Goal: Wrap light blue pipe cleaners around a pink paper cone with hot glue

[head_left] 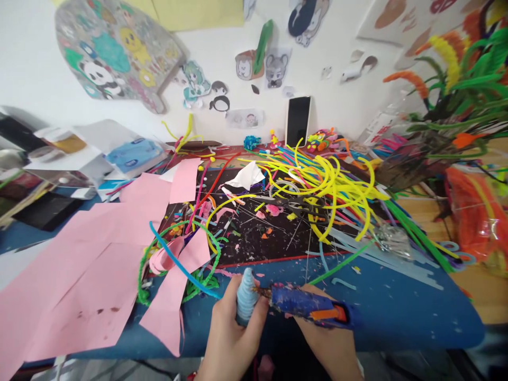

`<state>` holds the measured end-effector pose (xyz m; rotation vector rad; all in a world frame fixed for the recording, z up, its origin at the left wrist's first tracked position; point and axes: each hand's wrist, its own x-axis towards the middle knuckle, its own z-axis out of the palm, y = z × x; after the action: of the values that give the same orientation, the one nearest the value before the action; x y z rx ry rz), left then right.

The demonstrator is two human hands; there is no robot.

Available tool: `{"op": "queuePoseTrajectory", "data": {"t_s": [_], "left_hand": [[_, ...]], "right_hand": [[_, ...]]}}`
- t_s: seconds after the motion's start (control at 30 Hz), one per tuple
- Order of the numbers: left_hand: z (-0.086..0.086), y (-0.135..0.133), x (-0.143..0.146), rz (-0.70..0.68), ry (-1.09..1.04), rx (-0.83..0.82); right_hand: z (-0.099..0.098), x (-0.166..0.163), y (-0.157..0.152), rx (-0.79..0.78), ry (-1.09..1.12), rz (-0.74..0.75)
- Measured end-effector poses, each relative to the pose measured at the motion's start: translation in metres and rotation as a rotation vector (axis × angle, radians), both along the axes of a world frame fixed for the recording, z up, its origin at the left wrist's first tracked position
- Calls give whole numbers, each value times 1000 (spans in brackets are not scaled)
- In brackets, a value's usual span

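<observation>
Upright in my left hand (228, 330) is a light blue cone (246, 301) wound in coils, which look like pipe cleaner. A darker blue pipe cleaner (178, 263) runs from beside that hand up to the left. My right hand (323, 333) is closed around a blue hot glue gun (301, 301) with an orange trigger or insert showing at its right end. The gun's dirty nozzle points left and meets, or nearly meets, the cone's right side. Most of my right fingers are hidden behind the gun.
Pink paper sheets (99, 227) cover the left side. Yellow pipe cleaners (333, 185) are heaped behind a dark, scrap-strewn mat (270, 243), with scissors (301, 203) among them. A phone (298, 120) leans on the wall. Green pipe cleaners (420, 233) lie right.
</observation>
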<state>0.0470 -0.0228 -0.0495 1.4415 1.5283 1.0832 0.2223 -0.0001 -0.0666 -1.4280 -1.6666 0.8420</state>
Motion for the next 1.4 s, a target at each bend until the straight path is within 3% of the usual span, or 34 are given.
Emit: {"op": "queuePoseTrajectory", "data": {"t_s": [0.4,0.53,0.67,0.73,0.8,0.9,1.0,1.1,1.2,1.3,1.4], "left_hand": [[4,-6,-2,24,-74,-43],[13,-17,-8,-6,-412,-70],[15,-18,-17,55,-829,-144],[13,-13,-18,94,-904,-158],[10,-9,-15,115,-906,-176],[10,-6,-6,118,-827,-242],[13,-5,3,92,-737,-296],[13,-3,9,-16,-685,-324],[10,4,12,-180,-652,-346],[7,11,21,-227,-613,-323],[5,16,37,-133,-570,-283]], "right_hand": [[-12,6,-5,-81,22,-17],[-16,3,-8,-63,54,-120],[-22,-17,-4,230,-42,-355],[-24,-30,0,327,-231,-339],[-23,-39,3,353,-395,-245],[-19,-33,3,361,-457,-123],[-19,6,-1,383,-466,-222],[-31,58,-2,328,-622,-332],[-44,93,-1,303,-602,-303],[-44,95,-2,321,-548,-261],[-27,73,-9,358,-477,-219]]}}
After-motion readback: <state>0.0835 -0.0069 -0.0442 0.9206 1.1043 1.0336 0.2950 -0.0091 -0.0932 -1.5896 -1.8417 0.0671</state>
